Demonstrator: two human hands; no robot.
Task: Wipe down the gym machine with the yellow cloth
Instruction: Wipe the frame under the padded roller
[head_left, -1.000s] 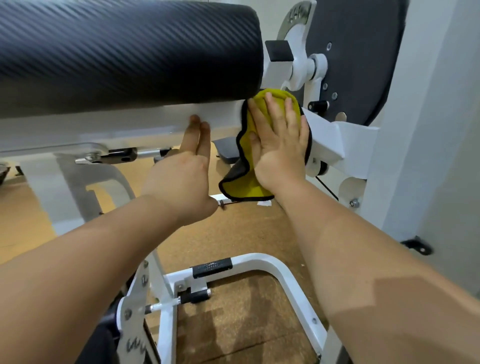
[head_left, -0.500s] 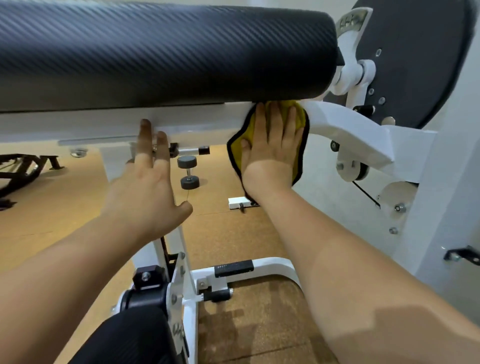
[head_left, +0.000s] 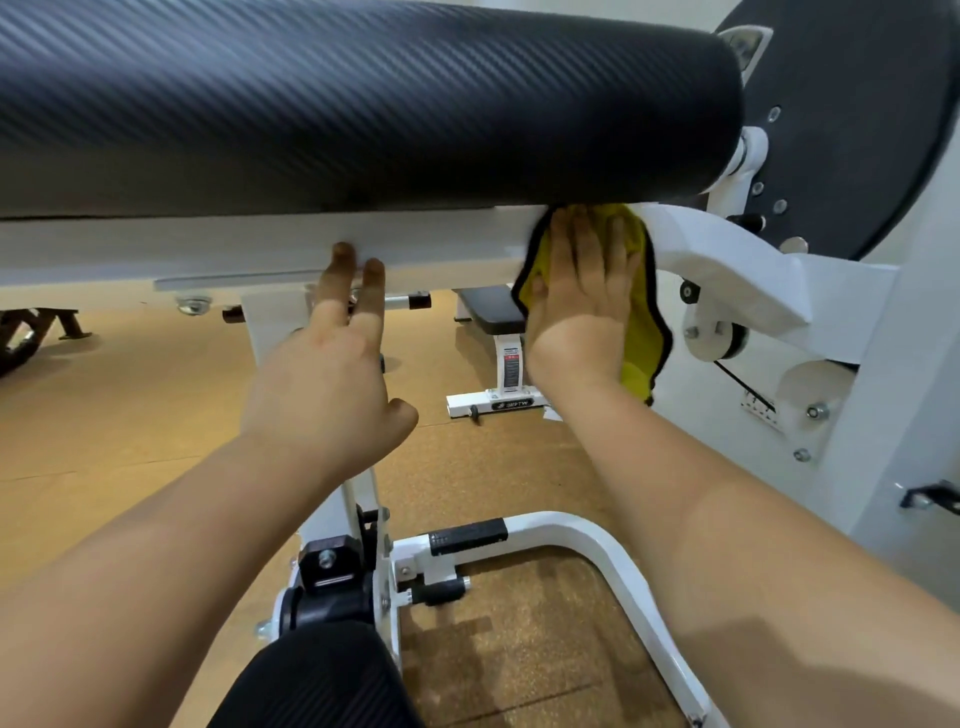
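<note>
The gym machine has a white frame bar (head_left: 218, 244) running under a long black roller pad (head_left: 337, 104). A yellow cloth with a black edge (head_left: 641, 332) hangs against the bar's right end, just below the pad. My right hand (head_left: 582, 291) lies flat on the cloth with straight fingers and presses it to the white frame. My left hand (head_left: 332, 374) reaches out to the bar further left, its straight fingertips touching the bar's underside.
A black disc cover (head_left: 852, 104) and white pivot bracket (head_left: 737, 270) stand at the right. Below are a white foot frame (head_left: 587, 530), a black seat pad (head_left: 317, 680), and a black adjustment knob (head_left: 327, 566). A small bench (head_left: 493, 312) stands on the cork floor behind.
The view has shifted left and down, so more of the roller pad shows. Both hands have stayed on the white bar, the right one still pressing the cloth near the bar's right end.
</note>
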